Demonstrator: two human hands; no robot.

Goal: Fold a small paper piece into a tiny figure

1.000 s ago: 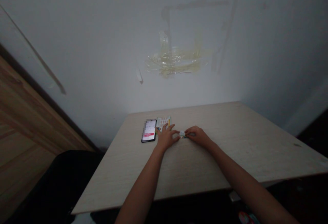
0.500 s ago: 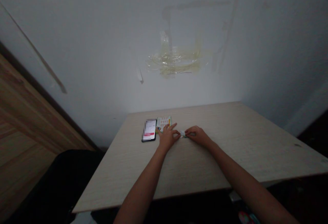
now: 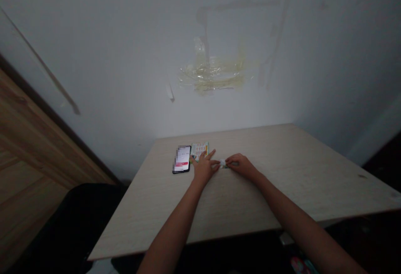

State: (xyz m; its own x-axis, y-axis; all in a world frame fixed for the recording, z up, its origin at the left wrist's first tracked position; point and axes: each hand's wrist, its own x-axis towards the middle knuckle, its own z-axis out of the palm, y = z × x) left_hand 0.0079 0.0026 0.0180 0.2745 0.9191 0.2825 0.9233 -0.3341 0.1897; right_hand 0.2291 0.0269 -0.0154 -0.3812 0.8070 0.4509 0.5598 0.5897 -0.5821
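Observation:
Both my hands meet over a pale wooden table (image 3: pixel 282 173). Between them lies a small white folded piece (image 3: pixel 223 163), perhaps paper. My left hand (image 3: pixel 204 167) pinches its left end with thumb and forefinger while the other fingers spread out. My right hand (image 3: pixel 241 165) has its fingers curled and grips the right end. Just left of my left hand lie a printed colourful sheet (image 3: pixel 199 149) and a dark phone (image 3: pixel 182 159) with its screen lit.
A white wall with old yellowed tape remains (image 3: pixel 213 75) rises behind the table. A wooden door or panel (image 3: pixel 28 148) stands at the left. A dark seat or bag (image 3: pixel 62 232) sits below the table's left corner.
Hardly anything has moved. My left fingers have closed in slightly on the small white piece, and both hands stay in the same place.

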